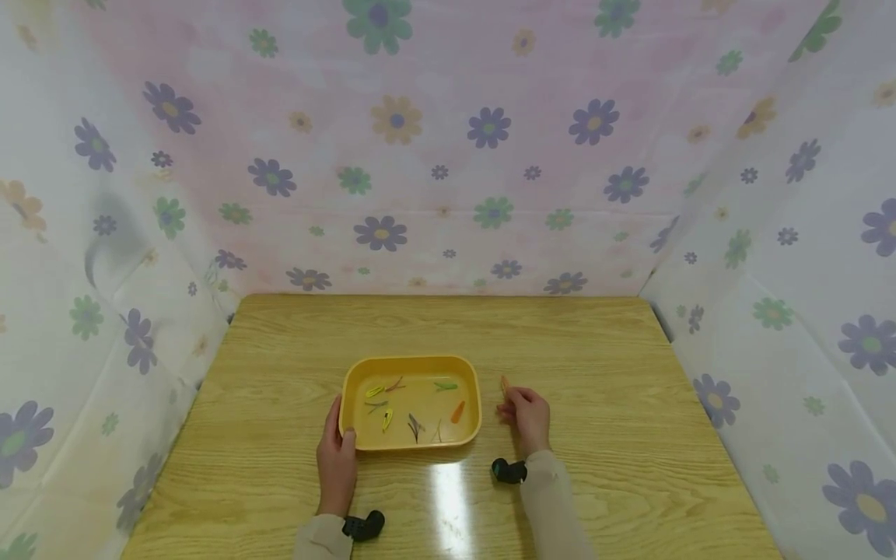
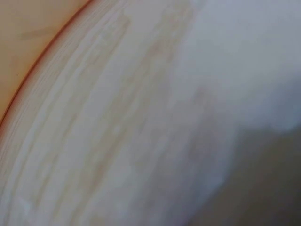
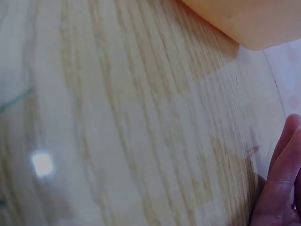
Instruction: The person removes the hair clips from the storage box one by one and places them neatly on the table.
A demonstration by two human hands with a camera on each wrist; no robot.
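Observation:
A yellow rectangular tray (image 1: 413,446) sits on the table in the head view, with several small hair clips lying inside, among them an orange clip (image 1: 458,412), a green clip (image 1: 445,386) and a yellow clip (image 1: 388,420). My left hand (image 1: 337,459) grips the tray's left side, thumb at the near corner. Right of the tray, my right hand (image 1: 528,416) pinches an orange hair clip (image 1: 504,383) whose tip sticks out past the fingers. In the right wrist view, the fingers (image 3: 277,188) show at the lower right, close to the tray's wall (image 3: 235,21).
The wood-grain table (image 1: 595,350) reaches back to a flower-patterned cloth (image 1: 448,179), which also hangs along both sides. Each wrist carries a black camera mount (image 1: 509,470). The left wrist view is blurred, with the tray's edge (image 2: 33,42) at its upper left.

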